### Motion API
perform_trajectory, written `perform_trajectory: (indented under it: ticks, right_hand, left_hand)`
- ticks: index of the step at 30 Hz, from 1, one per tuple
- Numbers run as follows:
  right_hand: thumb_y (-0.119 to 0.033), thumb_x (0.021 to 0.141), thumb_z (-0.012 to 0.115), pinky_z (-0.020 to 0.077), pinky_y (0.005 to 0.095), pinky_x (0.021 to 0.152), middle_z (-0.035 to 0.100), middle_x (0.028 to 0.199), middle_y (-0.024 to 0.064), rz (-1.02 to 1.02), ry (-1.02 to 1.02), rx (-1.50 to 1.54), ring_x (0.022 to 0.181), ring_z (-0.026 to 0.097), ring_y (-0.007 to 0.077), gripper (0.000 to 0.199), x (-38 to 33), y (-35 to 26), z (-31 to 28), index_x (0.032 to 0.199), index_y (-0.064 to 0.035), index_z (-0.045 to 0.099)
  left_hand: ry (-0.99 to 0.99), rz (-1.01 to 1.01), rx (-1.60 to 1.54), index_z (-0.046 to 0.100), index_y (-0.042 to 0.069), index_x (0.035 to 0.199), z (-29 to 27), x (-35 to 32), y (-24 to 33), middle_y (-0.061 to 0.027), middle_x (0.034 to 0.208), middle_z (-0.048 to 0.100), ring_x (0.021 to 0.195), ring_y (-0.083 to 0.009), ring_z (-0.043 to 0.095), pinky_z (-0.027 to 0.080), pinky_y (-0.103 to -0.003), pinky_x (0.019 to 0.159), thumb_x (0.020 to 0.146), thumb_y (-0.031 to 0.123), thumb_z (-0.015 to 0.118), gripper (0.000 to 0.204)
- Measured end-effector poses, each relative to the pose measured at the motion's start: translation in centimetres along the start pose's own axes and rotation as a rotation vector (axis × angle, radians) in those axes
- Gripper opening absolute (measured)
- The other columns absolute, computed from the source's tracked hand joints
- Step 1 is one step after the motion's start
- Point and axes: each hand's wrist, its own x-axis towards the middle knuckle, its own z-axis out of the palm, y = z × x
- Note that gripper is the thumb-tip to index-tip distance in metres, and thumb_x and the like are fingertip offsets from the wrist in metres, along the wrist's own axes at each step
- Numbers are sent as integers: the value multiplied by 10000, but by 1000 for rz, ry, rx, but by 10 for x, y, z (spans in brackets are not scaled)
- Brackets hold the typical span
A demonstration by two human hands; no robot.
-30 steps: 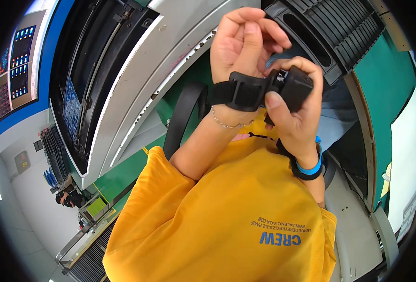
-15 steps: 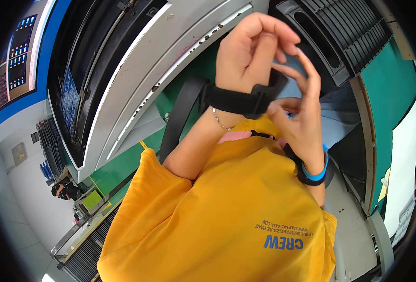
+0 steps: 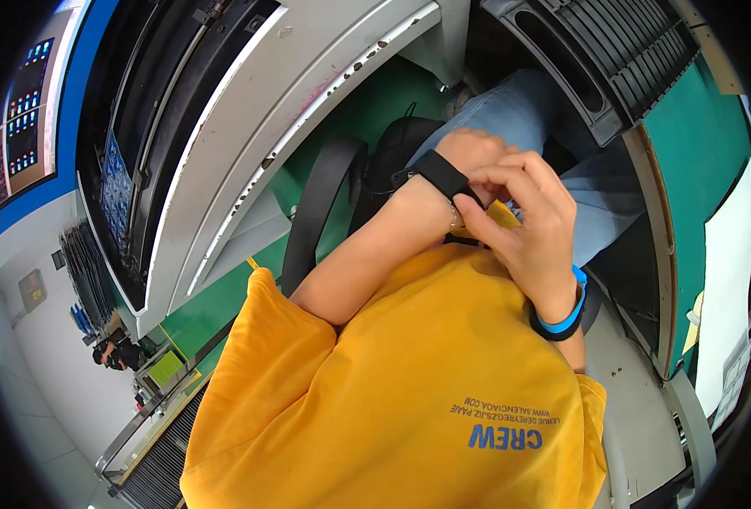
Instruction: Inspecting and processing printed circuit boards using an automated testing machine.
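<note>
My left hand [image 3: 470, 151] is curled into a loose fist, with a black wrist strap [image 3: 440, 174] wrapped around its wrist. A thin bracelet sits just below the strap. My right hand [image 3: 524, 222] lies over the left wrist and pinches the end of the strap with thumb and fingers. The right wrist wears a blue band [image 3: 564, 316] beside a black one. Both forearms cross in front of my yellow shirt [image 3: 409, 399], above blue jeans [image 3: 519, 106].
A grey machine housing [image 3: 248, 153] slants across the upper left, with a lit control panel [image 3: 19, 127] beyond it. A black bag [image 3: 396, 148] and wide black strap [image 3: 312, 212] rest on the green floor. A black ribbed panel [image 3: 621, 51] and a white sheet [image 3: 723, 288] are at right. Another person [image 3: 114, 352] stands far left.
Both hands have come down from the top of the picture toward my chest. The black block my right hand gripped a second ago is out of sight; the fingers now pinch the strap.
</note>
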Motion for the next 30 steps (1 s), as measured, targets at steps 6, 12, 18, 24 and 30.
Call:
perform_trajectory:
  ticks: [6, 12, 18, 24, 30]
  right_hand:
    - [-53, 695, 713, 423, 242, 524, 533, 729, 48, 237, -34, -146, 591, 523, 136, 145, -2, 12, 4, 793, -34, 608]
    - [-44, 688, 753, 397, 220, 499, 541, 714, 46, 99, 46, -29, 549, 488, 129, 177, -10, 0, 8, 794, -36, 612]
    - [-97, 720, 760, 394, 234, 491, 548, 718, 54, 198, -3, 72, 526, 472, 135, 193, -8, -4, 21, 814, -35, 604]
    - [-78, 737, 717, 443, 295, 508, 578, 756, 80, -4, -63, 26, 598, 590, 242, 143, -13, -10, 29, 803, -45, 594]
    - [-108, 748, 711, 458, 293, 517, 596, 782, 70, 52, -92, -179, 590, 596, 230, 172, -16, -1, 27, 868, -58, 599]
  left_hand:
    - [92, 104, -38, 522, 47, 814, 8, -22, 11, -123, 821, 567, 770, -295, 559, 437, -365, 642, 666, 65, 595, 166]
    - [-132, -188, 98, 618, 102, 849, 20, 9, -12, -80, 822, 656, 807, -271, 634, 488, -353, 693, 676, 252, 668, 234]
    - [91, -379, 465, 606, 55, 841, 26, 23, -25, -107, 819, 656, 800, -261, 638, 480, -361, 696, 679, 177, 654, 209]
    - [319, -356, 334, 615, 54, 848, 25, 36, -29, -147, 741, 633, 728, -309, 630, 492, -403, 639, 872, 194, 535, 163]
    - [613, -339, -171, 641, 49, 954, 0, 40, -37, -110, 708, 646, 625, -208, 626, 489, -310, 574, 899, 187, 550, 174]
